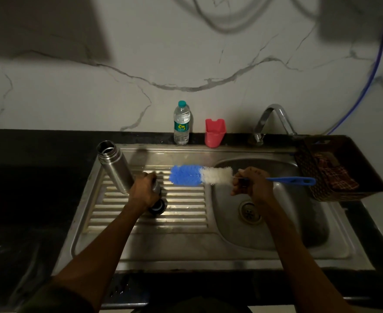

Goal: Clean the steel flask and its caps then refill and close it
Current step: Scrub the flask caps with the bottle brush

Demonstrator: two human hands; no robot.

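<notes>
Head view: steel flask (115, 167) stood open-mouthed at frame centre-left on the sink (186, 245) drainboard; left hand (143, 192) curled round a cap (157, 195) just beside it. Right hand (252, 182) gripped the bottle brush (200, 175), bristles pointing left. I'd say steady the flask w/ the left first, then feed the bristles straight into the mouth.

A clear plastic water bottle (181, 123) with a teal cap stands at the back of the dark surface (39, 177), against the marble-patterned wall (186, 53). Just to its right sits a red plastic cup (215, 133). Further right a chrome tap (274, 119) arches over. A dark basket (341, 168) holding checked cloth sits at the far right, and a blue hose (375, 64) runs down the wall.
</notes>
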